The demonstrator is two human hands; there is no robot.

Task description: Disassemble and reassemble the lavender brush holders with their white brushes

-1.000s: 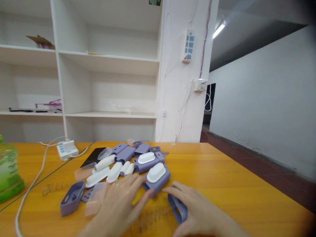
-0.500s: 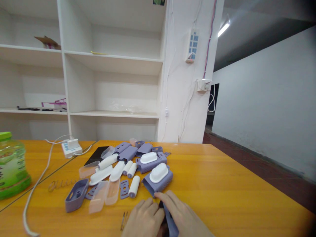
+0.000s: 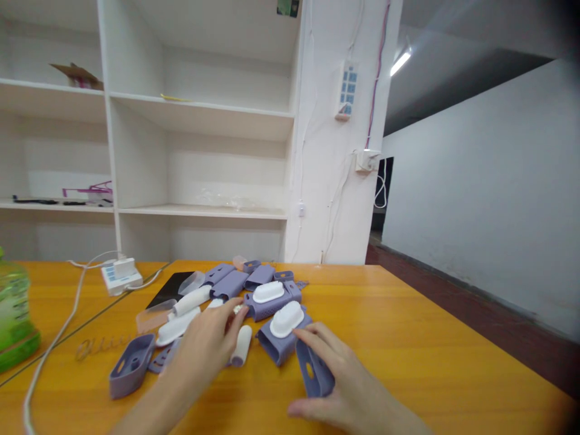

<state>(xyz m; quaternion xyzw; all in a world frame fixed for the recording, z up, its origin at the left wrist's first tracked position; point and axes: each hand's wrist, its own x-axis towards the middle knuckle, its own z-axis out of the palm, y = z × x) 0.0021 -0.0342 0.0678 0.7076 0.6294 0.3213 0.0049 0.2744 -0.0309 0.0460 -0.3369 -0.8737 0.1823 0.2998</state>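
Observation:
My left hand (image 3: 212, 338) reaches over the pile of parts, thumb and fingers closed around the end of a short white cylinder (image 3: 237, 309), which they mostly hide. My right hand (image 3: 342, 371) holds a hollow purple plastic shell (image 3: 313, 370) by its side, its openings showing. Just beyond that shell, a purple housing (image 3: 277, 345) lies with a white oval cap (image 3: 287, 319) on it. Another white cylinder (image 3: 241, 345) with a purple end rests between my hands. Left of my left arm are a purple tray-like part (image 3: 132, 366) and a slotted purple plate (image 3: 161, 359).
Farther back lie more purple housings (image 3: 228, 284), white pieces (image 3: 179, 327) and clear covers (image 3: 156, 316). A power strip (image 3: 121, 277) with a white cable stands at the left, near a green-tinted jar (image 3: 16, 314). White shelves (image 3: 203, 210) rise behind the table (image 3: 408, 338).
My left hand has left the shell and moved forward and left to the white cylinders. My right hand keeps the shell, now turned so that its openings show. The view has shifted slightly right.

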